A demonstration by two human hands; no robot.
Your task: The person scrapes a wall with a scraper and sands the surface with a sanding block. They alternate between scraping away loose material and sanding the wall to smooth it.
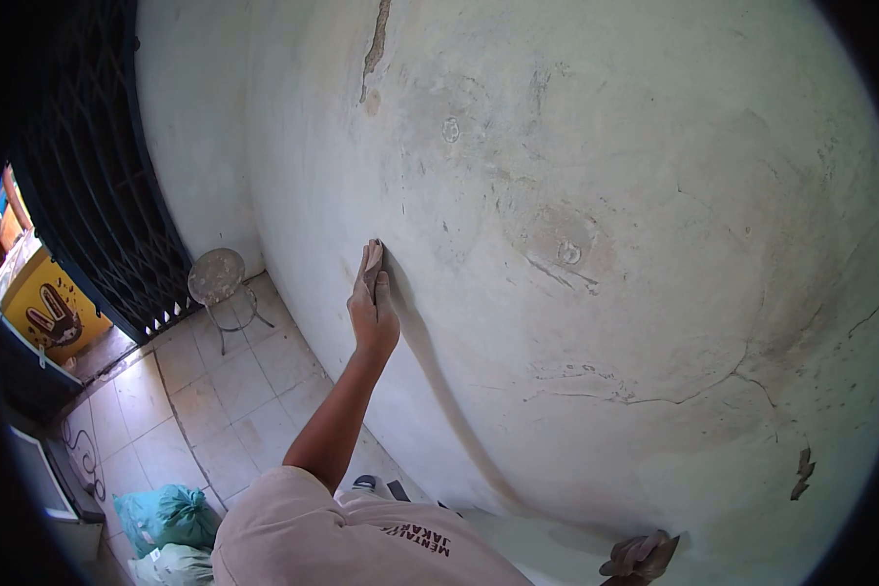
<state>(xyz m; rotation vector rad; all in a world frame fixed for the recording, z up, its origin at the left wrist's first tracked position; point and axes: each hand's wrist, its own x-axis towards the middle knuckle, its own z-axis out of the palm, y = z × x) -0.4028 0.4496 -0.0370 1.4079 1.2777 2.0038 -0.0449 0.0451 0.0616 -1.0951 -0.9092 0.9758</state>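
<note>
My left hand (pixel 371 301) is raised at the end of a bent arm, beside the pale wall (pixel 498 322). Its fingers are stretched upward and lie along the wall surface, looking dusty; the palm side is mostly hidden. Low at the right, my right hand (pixel 640 557) is close to the wall too, its dusty fingers bent together. A greyish edge shows at its fingertips, but I cannot make out whether that is something held. Near both hands the plaster has cracks, scuffs and patches.
A round stool (pixel 217 276) stands by the wall's far corner, near a dark folding gate (pixel 98 166). Teal and pale bags (pixel 169 516) lie on the tiled floor (pixel 220 400), with a cable (pixel 86 459) nearby. A chipped hole (pixel 802 475) marks the lower right wall.
</note>
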